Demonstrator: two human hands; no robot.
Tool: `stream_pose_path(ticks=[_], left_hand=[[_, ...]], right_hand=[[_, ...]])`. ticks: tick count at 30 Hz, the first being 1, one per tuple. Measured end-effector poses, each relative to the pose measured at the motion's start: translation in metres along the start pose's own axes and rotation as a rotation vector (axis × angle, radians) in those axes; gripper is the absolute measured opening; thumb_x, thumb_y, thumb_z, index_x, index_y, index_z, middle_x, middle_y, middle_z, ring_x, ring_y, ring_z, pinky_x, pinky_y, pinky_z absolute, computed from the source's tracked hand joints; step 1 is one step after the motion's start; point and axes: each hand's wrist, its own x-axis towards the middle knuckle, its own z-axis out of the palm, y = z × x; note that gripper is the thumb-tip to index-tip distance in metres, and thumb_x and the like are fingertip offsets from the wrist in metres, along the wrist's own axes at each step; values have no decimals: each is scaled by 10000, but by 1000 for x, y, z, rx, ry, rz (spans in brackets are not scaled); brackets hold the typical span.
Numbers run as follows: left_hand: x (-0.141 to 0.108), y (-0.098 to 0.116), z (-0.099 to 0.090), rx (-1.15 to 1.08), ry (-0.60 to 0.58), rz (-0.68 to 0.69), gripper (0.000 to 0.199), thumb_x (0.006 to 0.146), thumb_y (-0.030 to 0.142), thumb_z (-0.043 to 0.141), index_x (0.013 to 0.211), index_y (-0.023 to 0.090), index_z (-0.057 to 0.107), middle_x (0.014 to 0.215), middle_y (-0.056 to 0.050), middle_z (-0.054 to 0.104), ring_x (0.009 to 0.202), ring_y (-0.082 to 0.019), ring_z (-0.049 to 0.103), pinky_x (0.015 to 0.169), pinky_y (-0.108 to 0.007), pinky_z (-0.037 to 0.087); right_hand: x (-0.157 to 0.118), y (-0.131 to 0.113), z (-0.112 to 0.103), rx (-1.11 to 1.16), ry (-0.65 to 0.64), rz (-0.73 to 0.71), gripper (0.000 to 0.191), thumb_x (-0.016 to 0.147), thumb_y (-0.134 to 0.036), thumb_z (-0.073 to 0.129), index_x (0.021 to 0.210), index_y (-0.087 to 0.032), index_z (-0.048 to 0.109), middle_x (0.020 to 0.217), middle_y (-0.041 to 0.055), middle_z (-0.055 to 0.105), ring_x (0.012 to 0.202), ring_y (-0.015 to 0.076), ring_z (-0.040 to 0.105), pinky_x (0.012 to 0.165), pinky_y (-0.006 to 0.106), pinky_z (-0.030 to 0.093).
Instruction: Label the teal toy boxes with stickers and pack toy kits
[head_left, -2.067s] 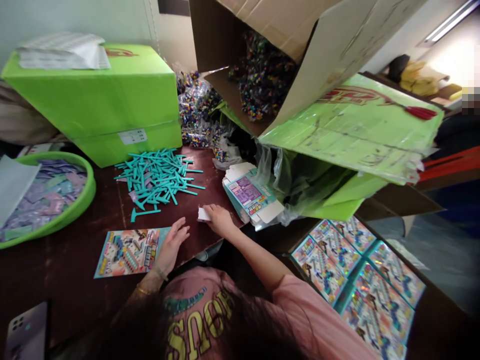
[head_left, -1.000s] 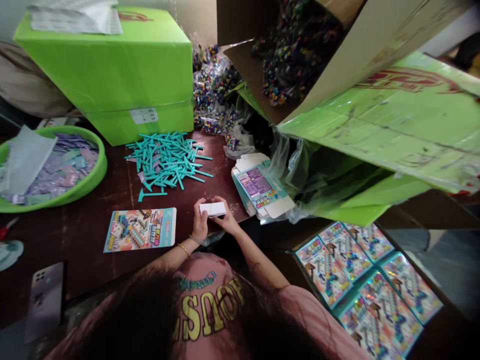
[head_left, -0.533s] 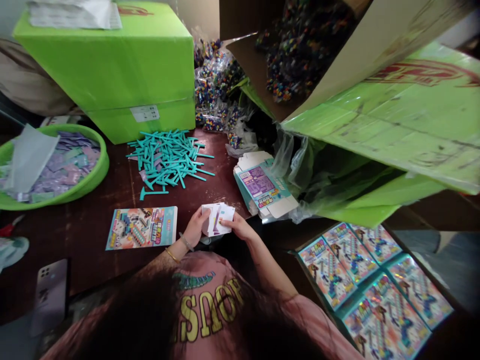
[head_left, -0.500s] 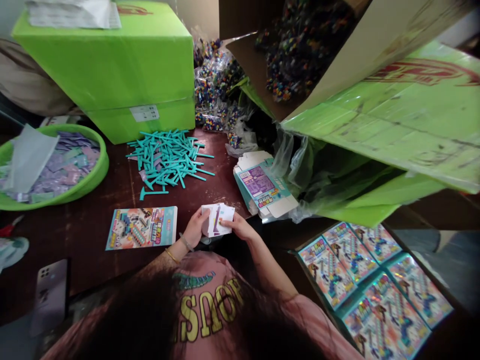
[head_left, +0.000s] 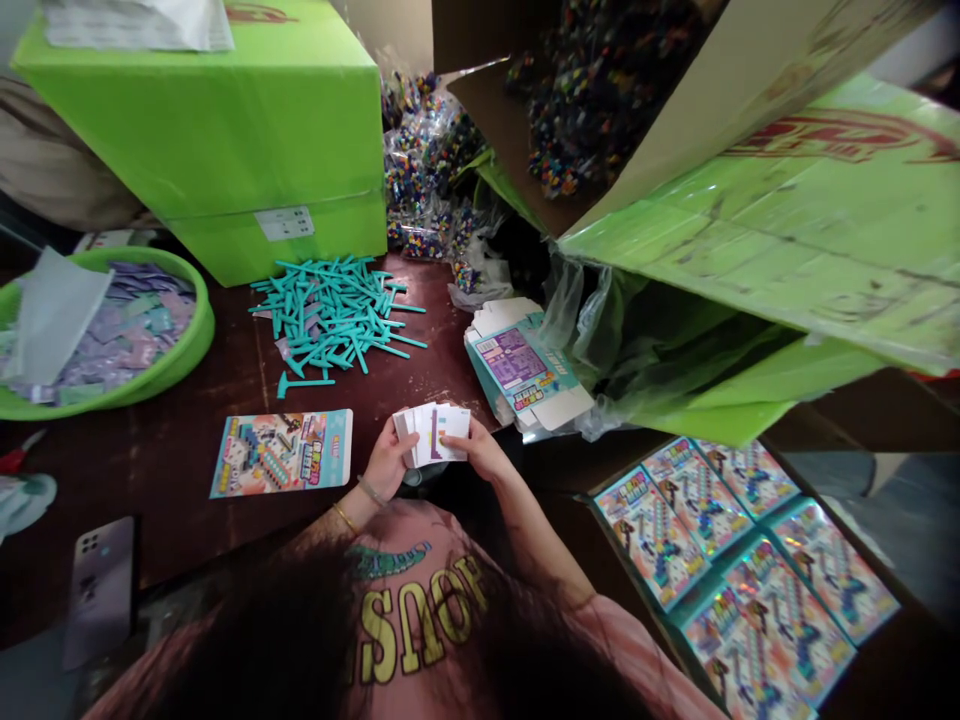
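A small fan of white printed cards (head_left: 435,436) is spread between my two hands, just over the table's front edge. My left hand (head_left: 391,458) grips the cards' left side with the thumb on top. On their right side, my right hand (head_left: 482,451) pinches them, thumb over the printed face. Left of my hands lies a flat printed packet (head_left: 282,453) with colourful pictures. Beyond it is a heap of teal plastic hammer-shaped sticks (head_left: 337,310). Flattened teal and purple cartons (head_left: 525,365) are stacked to the right of my hands.
At the left stands a green basin (head_left: 196,325) of small purple and teal sachets. A large green box (head_left: 300,130) is behind the sticks. Bagged colourful beads (head_left: 420,180) fill the back. Low on the right, a carton holds packed printed boxes (head_left: 765,620). A phone (head_left: 100,590) lies at front left.
The cards have fanned out wider, with more of their left edges showing. My left hand has shifted slightly left. The view has moved a little; the surrounding things stay put.
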Motion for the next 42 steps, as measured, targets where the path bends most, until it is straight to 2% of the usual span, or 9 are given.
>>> stream_pose_path(ticks=[5, 10, 16, 21, 25, 30, 34, 39, 42], left_hand=[[4, -2, 2, 48, 73, 151, 692, 659, 296, 864, 1264, 238, 533, 1269, -68, 677, 1188, -253, 629, 1050, -422, 473], [10, 2, -1, 18, 100, 163, 683, 656, 289, 864, 1249, 225, 533, 1234, -67, 689, 1141, -240, 651, 1028, -407, 488], [21, 2, -3, 45, 152, 166, 569, 644, 326, 847, 1111, 194, 549, 1117, -70, 714, 1044, -245, 683, 985, -444, 506], [20, 6, 5, 93, 115, 148, 540, 630, 289, 835, 1099, 186, 587, 1041, -51, 731, 961, -231, 695, 920, -403, 526], [17, 20, 11, 49, 108, 105, 491, 641, 272, 826, 1075, 185, 612, 1002, -38, 743, 913, -234, 700, 865, -384, 537], [19, 47, 5, 136, 39, 108, 410, 711, 369, 815, 1043, 169, 679, 1038, -66, 747, 991, -244, 678, 897, -363, 507], [18, 62, -5, 181, -25, 75, 428, 710, 317, 821, 1099, 178, 706, 1119, -85, 733, 1047, -248, 654, 911, -363, 501], [7, 61, -1, 231, -41, 133, 471, 769, 323, 784, 1207, 193, 666, 1195, -82, 712, 1132, -255, 623, 1035, -398, 448], [4, 56, 3, 300, -51, 175, 597, 757, 285, 791, 1315, 207, 594, 1278, -80, 675, 1217, -262, 586, 1107, -413, 400]], right_hand=[[2, 0, 6, -58, 222, -112, 566, 613, -333, 894, 1117, -198, 675, 1094, 59, 765, 994, 261, 720, 943, 436, 566], [9, -4, -4, 39, 303, -163, 490, 623, -370, 884, 1037, -183, 701, 1028, 64, 782, 934, 267, 735, 932, 447, 570], [20, -3, -13, 86, 195, -57, 523, 563, -350, 920, 1016, -180, 722, 1018, 67, 789, 939, 284, 743, 950, 476, 562], [25, 10, 6, -17, 153, -68, 533, 601, -359, 898, 1056, -192, 677, 1027, 48, 783, 944, 254, 733, 956, 449, 556], [30, 13, 17, 52, 84, -91, 569, 644, -365, 873, 1134, -216, 624, 1095, 53, 764, 984, 256, 728, 958, 438, 559], [42, 6, 13, 86, -19, -58, 578, 645, -395, 869, 1138, -222, 621, 1102, 71, 758, 991, 295, 729, 920, 467, 576], [49, 1, 8, 90, -27, -58, 597, 646, -401, 864, 1163, -229, 620, 1113, 70, 753, 984, 287, 727, 890, 452, 582], [49, 2, 8, 157, -60, -61, 589, 641, -372, 878, 1160, -233, 635, 1107, 52, 759, 973, 272, 731, 879, 419, 589], [48, 3, 8, 200, -60, -69, 553, 644, -332, 887, 1135, -232, 654, 1082, 42, 769, 940, 255, 736, 851, 389, 600]])
